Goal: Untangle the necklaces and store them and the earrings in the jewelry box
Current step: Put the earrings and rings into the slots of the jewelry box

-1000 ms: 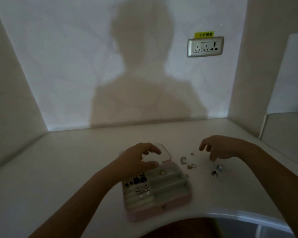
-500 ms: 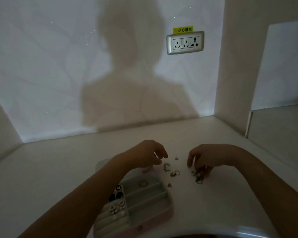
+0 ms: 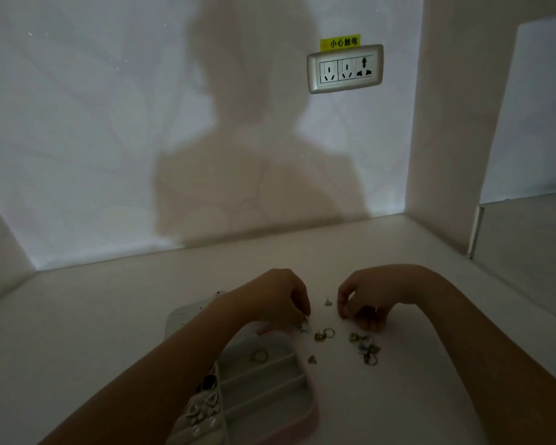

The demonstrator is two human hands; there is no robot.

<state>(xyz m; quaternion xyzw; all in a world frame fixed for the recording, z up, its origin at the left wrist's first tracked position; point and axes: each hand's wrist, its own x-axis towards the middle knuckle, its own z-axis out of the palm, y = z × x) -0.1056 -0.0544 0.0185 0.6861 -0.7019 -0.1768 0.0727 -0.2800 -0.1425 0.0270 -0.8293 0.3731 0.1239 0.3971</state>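
Note:
The pink jewelry box [image 3: 312, 409] lies open at the bottom centre, its grey compartments showing. A ring [image 3: 259, 355] sits in its far compartment and several earrings [image 3: 203, 409] fill its left rows. My left hand [image 3: 276, 300] reaches over the box's far edge and pinches a small earring [image 3: 304, 327] on the table with its fingertips. My right hand [image 3: 369, 295] hovers with curled fingers, its tips on the table; anything under them is hidden. Loose earrings lie between and below the hands: a hoop pair [image 3: 324, 334], a cluster [image 3: 365, 347], one small piece [image 3: 312, 359] and a stud [image 3: 328, 302].
The box's white lid [image 3: 180, 316] lies flat behind my left forearm. The pale table [image 3: 109, 316] meets a wall at the back, with a socket panel [image 3: 345, 69] and a yellow label above it. A side wall and a lower ledge [image 3: 527, 236] stand to the right.
My left hand has come forward off the box to the earrings beside it. My right hand dropped onto the right-hand cluster, then drew back a little above it. The camera shifted.

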